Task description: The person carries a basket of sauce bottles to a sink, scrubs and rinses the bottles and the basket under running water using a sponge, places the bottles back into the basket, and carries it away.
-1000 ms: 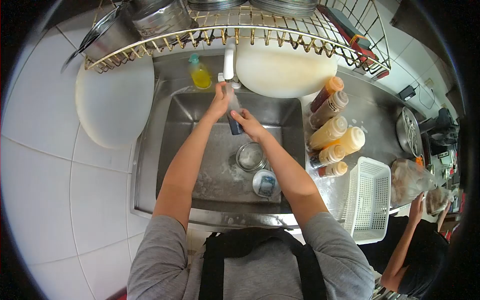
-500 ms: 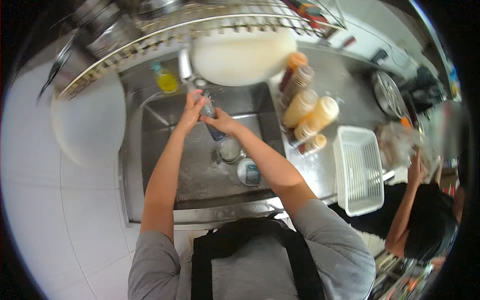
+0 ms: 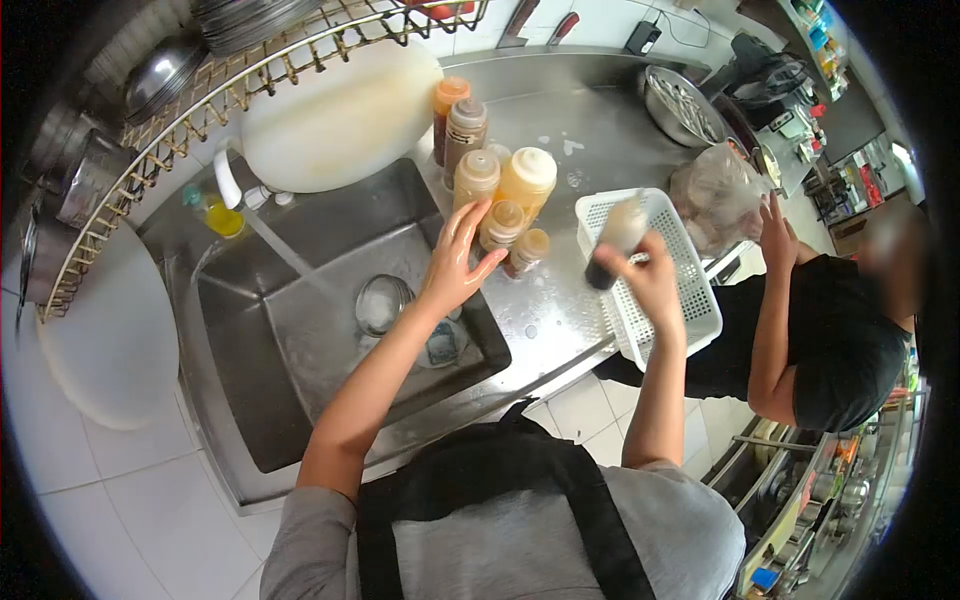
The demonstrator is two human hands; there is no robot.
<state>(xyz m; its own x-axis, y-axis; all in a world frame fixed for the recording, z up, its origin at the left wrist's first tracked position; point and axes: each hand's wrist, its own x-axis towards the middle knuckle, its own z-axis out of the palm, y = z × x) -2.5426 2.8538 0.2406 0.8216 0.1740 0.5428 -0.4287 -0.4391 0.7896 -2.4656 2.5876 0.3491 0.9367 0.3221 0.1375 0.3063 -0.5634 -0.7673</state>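
In my right hand is a squeeze bottle, pale and cloudy above with a dark lower part, slightly blurred. It is held over the left edge of a white plastic basket. My left hand looks wet, its fingers spread beside a group of sauce bottles on the steel counter; whether a fingertip touches one I cannot tell. Inside the sink, partly behind my left forearm, sit a small round clear container and a round lid-like piece.
A white tap pours a stream into the sink. A white board leans behind it, below a wire rack. A metal bowl stands at the back right. A co-worker in black handles a plastic bag.
My view has turned right. Both hands were on a bottle under the tap; now the right hand holds a bottle by the basket, and the left has let go and moved toward the sauce bottles.
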